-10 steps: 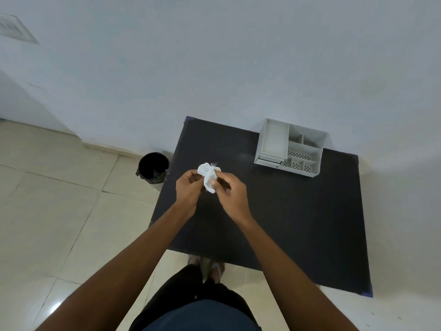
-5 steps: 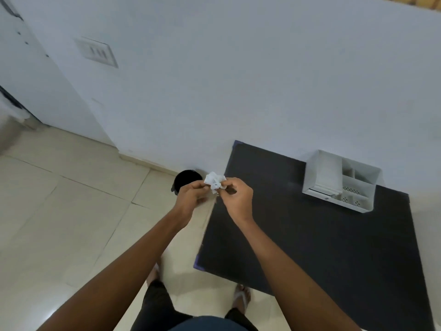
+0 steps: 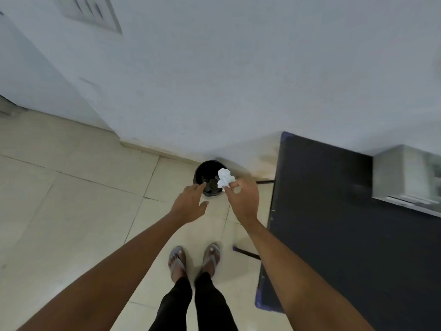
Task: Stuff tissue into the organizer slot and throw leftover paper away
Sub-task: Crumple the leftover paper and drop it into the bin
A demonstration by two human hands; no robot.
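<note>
The floor [image 3: 71, 187] is pale cream tile with thin grout lines, meeting a plain grey-white wall [image 3: 214, 80] that carries one switch plate [image 3: 90, 13] high up and far to the left of the bin. One small round black bin [image 3: 207, 177] stands on the tiles at the foot of the wall. Right of the bin is one black table [image 3: 346, 223], and on its far side sits one white organizer [image 3: 405, 175], blurred. One crumpled white tissue [image 3: 224, 177] is pinched in the fingertips of the right hand [image 3: 242, 199], in front of the bin's right rim. The left hand [image 3: 189, 203] holds nothing, fingers loosely spread, tips over the bin's near edge. Two sandalled feet [image 3: 193, 261] stand on the tiles below the bin.
</note>
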